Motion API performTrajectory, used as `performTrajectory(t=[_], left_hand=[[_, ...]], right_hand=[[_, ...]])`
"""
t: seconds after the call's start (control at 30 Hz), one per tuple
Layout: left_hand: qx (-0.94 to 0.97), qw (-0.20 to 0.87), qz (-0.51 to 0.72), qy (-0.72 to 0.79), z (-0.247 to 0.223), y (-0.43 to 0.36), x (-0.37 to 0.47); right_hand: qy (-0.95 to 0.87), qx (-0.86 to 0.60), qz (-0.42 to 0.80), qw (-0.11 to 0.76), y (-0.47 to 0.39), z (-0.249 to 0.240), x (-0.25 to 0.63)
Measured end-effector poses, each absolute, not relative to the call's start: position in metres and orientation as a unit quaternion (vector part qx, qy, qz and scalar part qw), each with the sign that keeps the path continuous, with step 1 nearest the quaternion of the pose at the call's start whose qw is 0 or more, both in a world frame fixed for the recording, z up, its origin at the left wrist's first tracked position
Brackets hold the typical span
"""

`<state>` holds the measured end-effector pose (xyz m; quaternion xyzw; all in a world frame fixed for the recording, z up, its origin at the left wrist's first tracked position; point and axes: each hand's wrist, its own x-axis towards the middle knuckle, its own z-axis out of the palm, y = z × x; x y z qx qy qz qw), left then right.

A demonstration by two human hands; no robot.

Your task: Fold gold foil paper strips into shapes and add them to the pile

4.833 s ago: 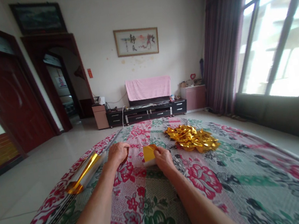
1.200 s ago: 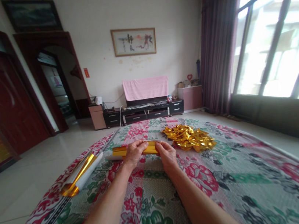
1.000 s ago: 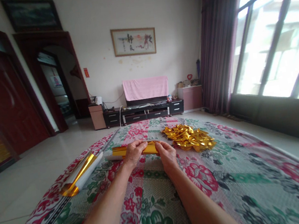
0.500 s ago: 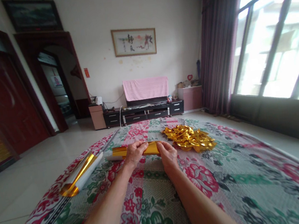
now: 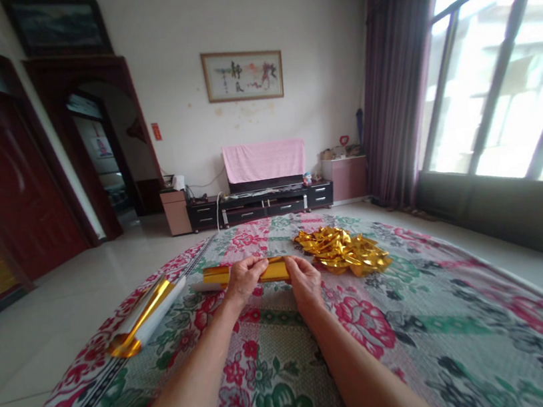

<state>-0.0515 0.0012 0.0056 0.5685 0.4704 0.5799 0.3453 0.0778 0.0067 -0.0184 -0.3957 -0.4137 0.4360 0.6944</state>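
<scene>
Both hands pinch a sheet of shiny gold foil paper (image 5: 275, 270) above the middle of the patterned cloth. My left hand (image 5: 244, 279) grips its upper edge left of centre, thumb and fingers pressed together. At the right end, my right hand (image 5: 305, 277) closes on the foil. More gold foil shows left of my left hand, with a pale grey strip (image 5: 205, 286) under it. Right of my right hand lies a heap of folded gold foil pieces (image 5: 343, 250). A loose roll of foil paper (image 5: 149, 318), gold on one side and greyish on the other, rests at the left.
A floral cloth (image 5: 285, 370) in pink, green and grey spreads under everything, its edge curving at the left and right. Beyond it stands a low black TV cabinet (image 5: 271, 203) with a pink towel (image 5: 265, 159) above. A large window (image 5: 501, 77) is at the right.
Almost nothing differs. Both hands stay pinched on the foil in the same place, and the view has shifted very slightly.
</scene>
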Motion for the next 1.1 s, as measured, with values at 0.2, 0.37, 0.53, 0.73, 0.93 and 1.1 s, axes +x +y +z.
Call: performTrajectory(t=[0.2,0.37,0.53,0.73,0.93,1.1], left_hand=[[0.572,0.343,0.576,0.473,0.007,0.0,-0.051],[0.575,0.338,0.577,0.472,0.006,0.0,-0.051],[0.581,0.331,0.571,0.476,0.006,0.0,-0.051],[0.583,0.335,0.563,0.48,0.006,0.001,-0.052],[0.614,0.246,0.525,0.536,0.0,0.005,-0.053],[0.645,0.095,0.428,0.626,-0.006,0.003,-0.045]], right_hand=[[-0.415,-0.402,0.435,0.691,0.004,-0.016,0.078],[-0.412,-0.402,0.438,0.691,0.004,-0.015,0.078],[-0.415,-0.402,0.439,0.688,0.002,-0.014,0.079],[-0.427,-0.407,0.425,0.687,0.006,-0.018,0.078],[-0.509,-0.545,0.272,0.608,0.001,-0.012,0.086],[-0.594,-0.649,0.155,0.449,-0.006,-0.002,0.096]])
